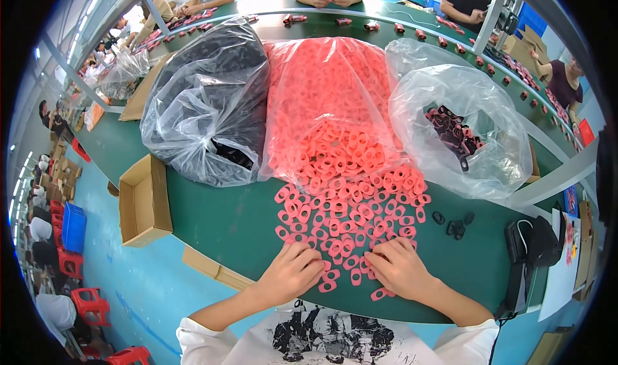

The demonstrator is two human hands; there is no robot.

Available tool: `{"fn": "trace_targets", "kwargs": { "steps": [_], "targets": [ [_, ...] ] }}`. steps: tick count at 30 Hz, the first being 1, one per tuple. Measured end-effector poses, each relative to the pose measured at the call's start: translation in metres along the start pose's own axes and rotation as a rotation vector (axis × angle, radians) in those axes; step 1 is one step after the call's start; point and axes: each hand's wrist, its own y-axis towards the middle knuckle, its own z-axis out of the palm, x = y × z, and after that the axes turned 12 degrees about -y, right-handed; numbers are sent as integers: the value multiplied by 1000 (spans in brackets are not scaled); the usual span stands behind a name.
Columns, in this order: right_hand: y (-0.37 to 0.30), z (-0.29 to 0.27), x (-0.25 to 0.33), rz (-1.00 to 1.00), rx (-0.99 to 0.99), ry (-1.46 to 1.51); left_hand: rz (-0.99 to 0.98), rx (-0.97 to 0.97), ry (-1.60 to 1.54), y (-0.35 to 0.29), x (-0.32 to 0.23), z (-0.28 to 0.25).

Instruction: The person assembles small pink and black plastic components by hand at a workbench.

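— Where are your hands?

— My left hand [293,271] and right hand [399,268] rest palm-down on the pink rings [347,220] spilled just in front of the pink bag [328,107]; fingers curled loosely, clamping nothing I can see.

— Risks?

— Rings near the table [225,217] edge might slide off if I sweep. They lie flat, long axes every way.

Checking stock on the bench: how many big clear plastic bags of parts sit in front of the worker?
3: black-parts bag on the left, pink-rings bag in the middle, nearly empty bag on the right. Another bag lies far left, beyond.
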Motion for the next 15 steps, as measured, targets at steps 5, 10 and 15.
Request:
{"fn": "trace_targets", "kwargs": {
  "steps": [5, 10, 15],
  "targets": [
    [-5, 1, 1, 7, 9, 10, -4, 3, -30, 1, -4, 2],
    [7, 7, -12, -2, -22, -23, 38, -26, -9, 17, 10, -4],
    [11, -6, -9, -7, -54, -47, -52, -58, 67, 19, -1, -27]
  ]
}}
